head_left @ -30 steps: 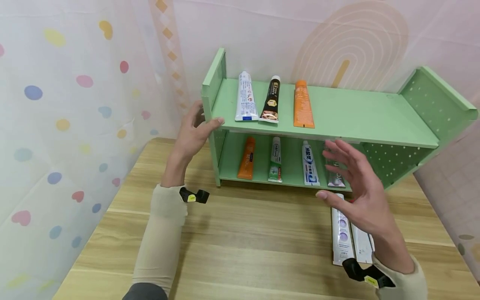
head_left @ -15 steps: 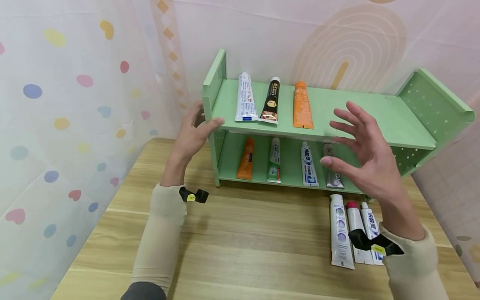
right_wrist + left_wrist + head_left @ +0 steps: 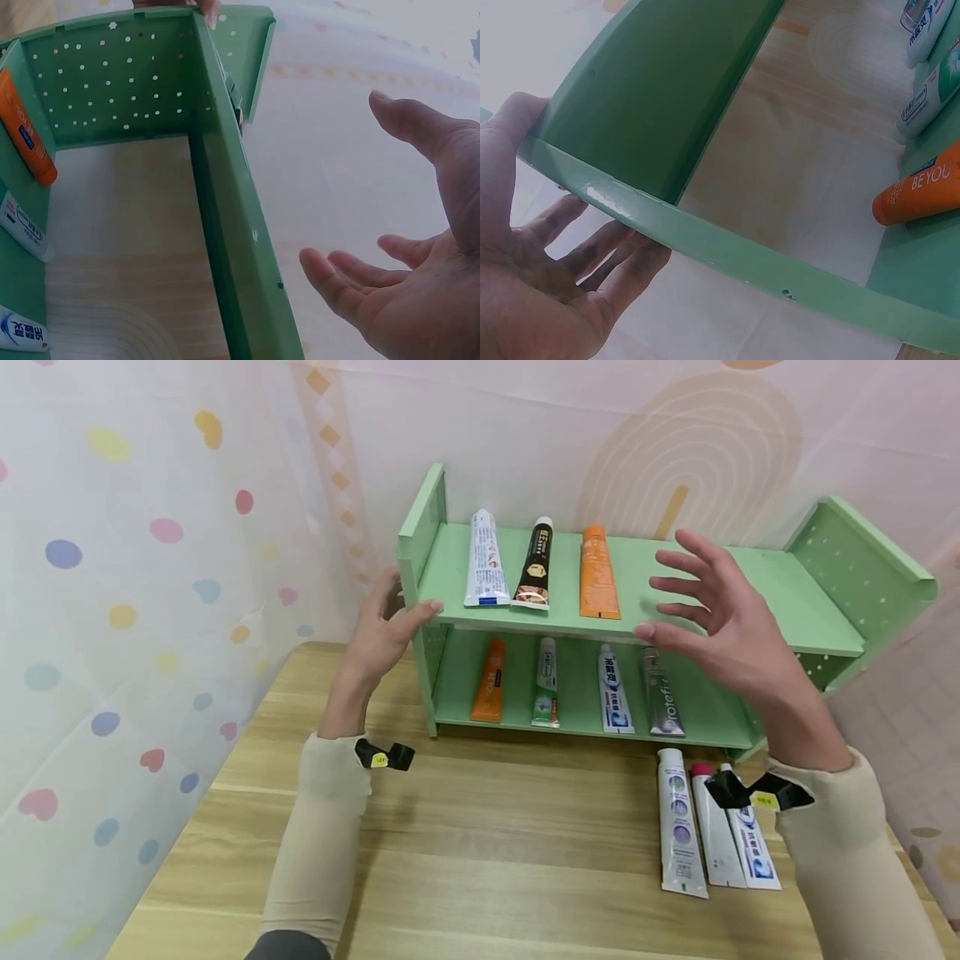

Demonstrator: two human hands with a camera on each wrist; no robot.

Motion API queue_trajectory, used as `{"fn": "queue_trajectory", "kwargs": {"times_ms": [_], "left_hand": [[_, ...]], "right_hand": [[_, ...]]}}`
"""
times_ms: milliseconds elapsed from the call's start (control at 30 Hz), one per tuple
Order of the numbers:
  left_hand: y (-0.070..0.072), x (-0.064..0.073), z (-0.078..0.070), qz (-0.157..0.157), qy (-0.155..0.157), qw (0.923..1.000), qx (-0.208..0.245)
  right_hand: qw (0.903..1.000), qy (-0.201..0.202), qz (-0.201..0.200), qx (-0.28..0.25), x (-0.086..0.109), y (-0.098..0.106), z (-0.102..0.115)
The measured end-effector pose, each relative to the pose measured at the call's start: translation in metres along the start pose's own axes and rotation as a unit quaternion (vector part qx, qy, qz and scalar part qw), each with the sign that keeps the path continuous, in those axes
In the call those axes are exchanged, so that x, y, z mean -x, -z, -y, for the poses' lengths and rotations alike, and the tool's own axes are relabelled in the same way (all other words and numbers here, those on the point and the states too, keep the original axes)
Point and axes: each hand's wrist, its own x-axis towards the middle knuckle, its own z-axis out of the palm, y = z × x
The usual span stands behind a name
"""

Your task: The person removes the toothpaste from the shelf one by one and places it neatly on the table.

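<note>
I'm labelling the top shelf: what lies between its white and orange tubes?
In the head view, a black tube lies there, nearer the white tube than the orange tube.

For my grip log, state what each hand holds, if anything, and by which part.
The left hand grips the green two-tier shelf by the front edge of its left side panel. The right hand holds nothing.

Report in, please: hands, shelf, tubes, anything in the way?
Left hand holds green shelf by left end. Right hand hovers, holding nothing. Seven tubes shelved, three on table. Nothing visibly blocking either hand.
</note>
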Motion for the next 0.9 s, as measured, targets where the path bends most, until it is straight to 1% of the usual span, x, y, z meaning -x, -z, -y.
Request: {"fn": "queue_trajectory", "kwargs": {"times_ms": [67,167,400,500,600,733,900], "left_hand": [[0.0,0.0,0.0,-0.001,-0.002,1.0,0.0],[0.0,0.0,0.001,0.0,-0.006,1.0,0.0],[0.0,0.0,0.001,-0.002,0.0,1.0,-0.003],[0.0,0.0,0.001,-0.002,0.001,1.0,-0.003],[0.001,0.0,0.001,-0.002,-0.001,1.0,0.0],[0.001,0.0,0.001,-0.002,-0.003,1.0,-0.002],[0.0,0.0,0.001,-0.003,-0.002,1.0,-0.006]], "right_hand": [[0.9994,-0.025,0.007,0.024,-0.007,0.003,0.001],[0.9973,-0.056,0.017,0.046,-0.018,0.006,0.002],[0.9912,-0.102,0.038,0.075,-0.042,0.01,0.001],[0.9853,-0.133,0.056,0.091,-0.053,0.011,0.002],[0.9774,-0.165,0.084,0.102,-0.064,0.012,0.001],[0.9682,-0.196,0.115,0.104,-0.077,0.012,0.0],[0.9581,-0.228,0.127,0.117,-0.092,0.007,0.001]]}}
